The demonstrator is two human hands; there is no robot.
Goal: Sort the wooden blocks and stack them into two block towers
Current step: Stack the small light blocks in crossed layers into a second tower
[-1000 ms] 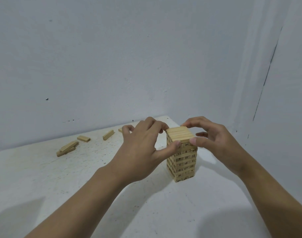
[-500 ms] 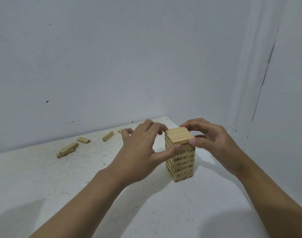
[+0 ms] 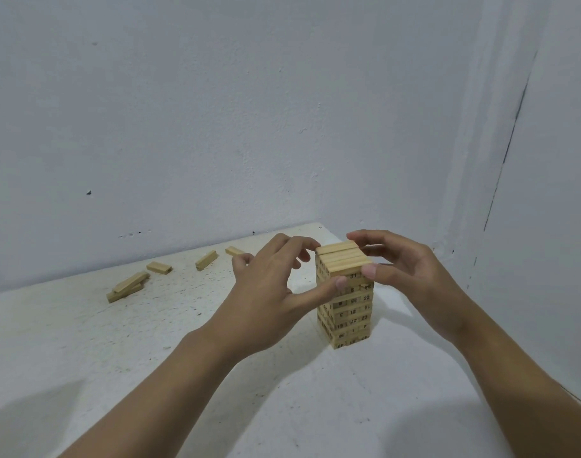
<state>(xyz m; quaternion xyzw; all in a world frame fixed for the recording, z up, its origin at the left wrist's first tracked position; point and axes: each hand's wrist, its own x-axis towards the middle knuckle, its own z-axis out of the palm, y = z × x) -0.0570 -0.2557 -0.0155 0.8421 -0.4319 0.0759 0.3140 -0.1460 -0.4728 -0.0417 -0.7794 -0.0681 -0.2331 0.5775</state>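
A tower of numbered wooden blocks (image 3: 348, 312) stands upright on the white table (image 3: 84, 342), right of centre. My left hand (image 3: 276, 285) is at the tower's left side, its thumb pressing the front near the top and its fingers curled round the back left edge. My right hand (image 3: 404, 266) grips the top layers from the right, thumb on the front face and fingers over the far edge. Several loose blocks lie at the back left: a small pile (image 3: 125, 287), a short block (image 3: 158, 267), a long block (image 3: 206, 260) and another block (image 3: 233, 250) partly hidden behind my left hand.
A pale wall rises right behind the table's far edge. A second wall with a dark crack closes in on the right, close to the tower. Bare tabletop stretches between the loose blocks and the tower and in front of me.
Both hands have stayed on the tower's top layers with only small shifts of the thumbs. The tower and the loose blocks have not moved.
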